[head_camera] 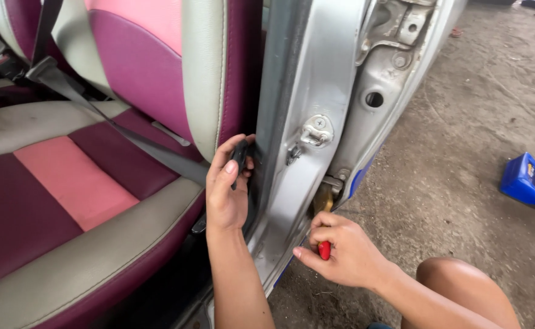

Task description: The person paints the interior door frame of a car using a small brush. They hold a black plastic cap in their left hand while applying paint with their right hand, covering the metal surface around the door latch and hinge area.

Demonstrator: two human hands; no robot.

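Note:
My left hand [228, 186] grips a black strip of trim [240, 157] at the inner edge of a silver car door pillar [307, 91], right beside the seat back. My right hand [343, 247] is closed around a tool with a red handle [324, 250], low against the outer face of the pillar. A yellowish metal part [323, 198] shows just above that hand. A metal door striker [316, 134] is bolted to the pillar above both hands.
A car seat [66, 183] in maroon, pink and grey fills the left, with a grey seat belt [133, 143] running across it. To the right is rough concrete ground [462, 152] with a blue package [532, 183]. My bare knee [462, 286] is at the lower right.

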